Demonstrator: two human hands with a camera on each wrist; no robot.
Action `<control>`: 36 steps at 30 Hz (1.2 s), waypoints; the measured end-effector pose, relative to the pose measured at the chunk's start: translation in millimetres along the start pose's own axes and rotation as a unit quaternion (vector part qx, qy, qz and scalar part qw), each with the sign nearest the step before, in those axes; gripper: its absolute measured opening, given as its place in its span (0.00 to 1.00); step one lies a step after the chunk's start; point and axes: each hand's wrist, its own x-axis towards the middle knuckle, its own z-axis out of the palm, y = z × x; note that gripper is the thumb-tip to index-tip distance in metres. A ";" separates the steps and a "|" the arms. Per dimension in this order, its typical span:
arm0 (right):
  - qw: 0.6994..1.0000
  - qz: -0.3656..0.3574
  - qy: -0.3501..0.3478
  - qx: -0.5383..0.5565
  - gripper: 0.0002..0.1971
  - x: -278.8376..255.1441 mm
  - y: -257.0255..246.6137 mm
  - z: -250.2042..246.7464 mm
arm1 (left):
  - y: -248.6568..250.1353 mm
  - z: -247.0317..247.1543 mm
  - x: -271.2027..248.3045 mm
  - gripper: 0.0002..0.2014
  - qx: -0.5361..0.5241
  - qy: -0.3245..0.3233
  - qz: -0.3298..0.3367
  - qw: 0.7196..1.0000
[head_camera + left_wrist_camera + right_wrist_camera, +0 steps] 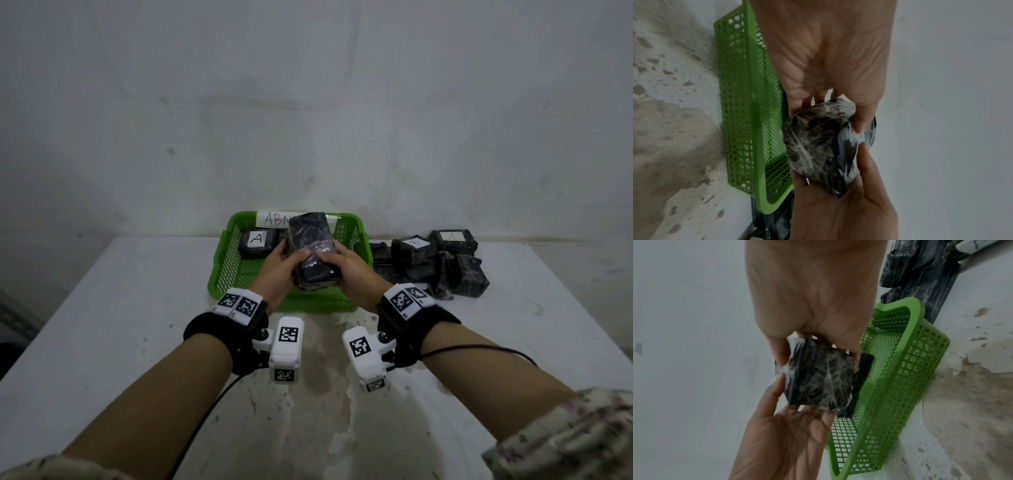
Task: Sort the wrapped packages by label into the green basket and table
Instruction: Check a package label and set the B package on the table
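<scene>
Both hands hold one black plastic-wrapped package [311, 250] above the green basket [224, 263]. My left hand [284, 262] grips its left side and my right hand [339, 262] grips its right side, thumbs on top. No label shows on the held package [816, 146] in any view. In the left wrist view the left hand [828, 68] comes from above and the right hand [842, 211] from below. The right wrist view shows the right hand [813, 296] and left hand [787, 431] on the package [818, 381]. A package marked A [257, 241] lies in the basket.
A paper tag [275, 219] with handwriting sits on the basket's far rim. Several black wrapped packages [438, 267] are piled on the white table [137, 325] right of the basket, one marked A [452, 240]. A grey wall stands right behind.
</scene>
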 end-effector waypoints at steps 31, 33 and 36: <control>0.977 -0.099 0.084 -0.168 0.13 -6.2 0.3 -14.2 | 0.6 -4.7 -4.5 0.27 0.030 -0.066 -0.136 0.988; 0.980 -0.083 0.071 -0.165 0.15 -7.2 -0.3 -13.3 | 0.4 -1.3 -1.7 0.20 0.038 -0.035 -0.120 0.991; 0.985 -0.044 0.040 -0.163 0.23 -7.5 -1.1 -14.6 | -0.1 2.0 1.9 0.15 0.047 -0.011 -0.111 0.993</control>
